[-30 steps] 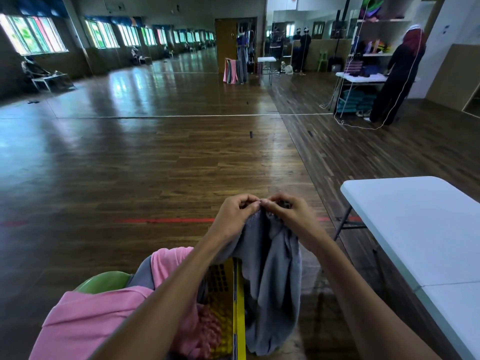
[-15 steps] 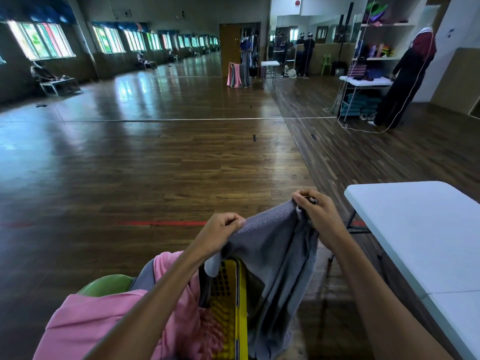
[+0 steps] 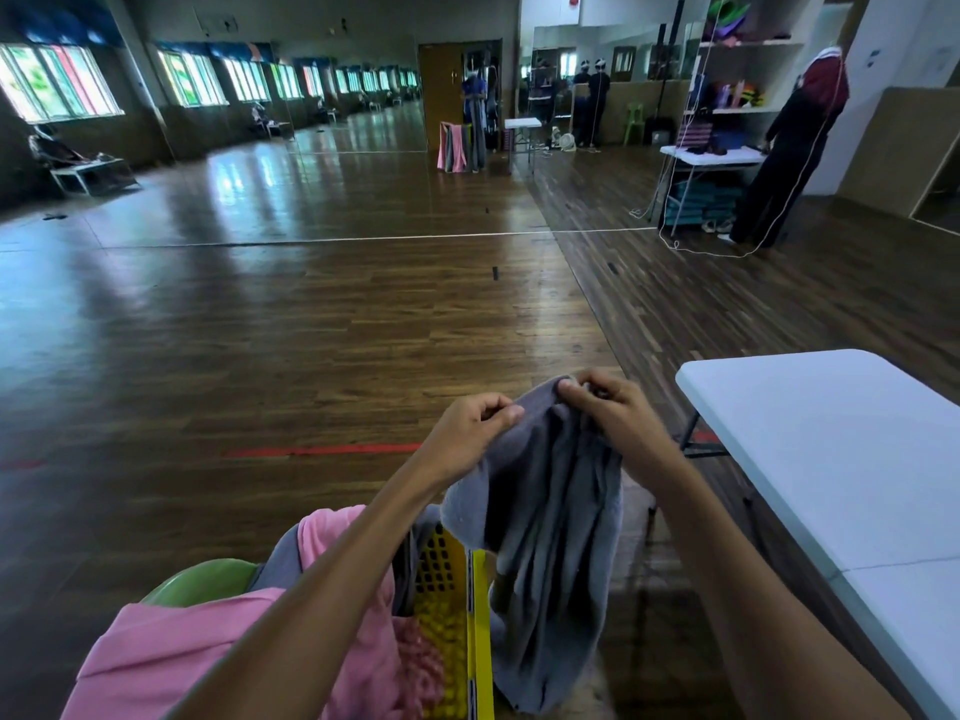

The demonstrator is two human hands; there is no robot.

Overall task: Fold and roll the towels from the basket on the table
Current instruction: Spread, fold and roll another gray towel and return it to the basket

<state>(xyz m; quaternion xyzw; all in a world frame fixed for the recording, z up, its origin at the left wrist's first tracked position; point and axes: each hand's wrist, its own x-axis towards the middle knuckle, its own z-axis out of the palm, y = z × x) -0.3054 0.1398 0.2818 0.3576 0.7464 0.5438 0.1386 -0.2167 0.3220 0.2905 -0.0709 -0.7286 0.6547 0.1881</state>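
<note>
A grey towel [image 3: 550, 543] hangs in the air in front of me, over the yellow basket [image 3: 457, 605]. My left hand [image 3: 467, 433] pinches its top edge on the left. My right hand [image 3: 608, 413] pinches the same edge a short way to the right. The rest of the towel droops in folds beside the basket's rim. Pink towels [image 3: 176, 652] spill out of the basket at the lower left. The white table [image 3: 831, 459] stands to the right, apart from the towel.
A green chair [image 3: 208, 584] shows under the pink towels. Dark wooden floor stretches ahead with a red line [image 3: 322, 450]. A person in dark clothes [image 3: 795, 148] stands at a far table with shelves at the back right.
One second ago both hands pinched the towel close together. They spread the edge apart half a second ago, and now they are nearer each other again, with the towel bunched between them.
</note>
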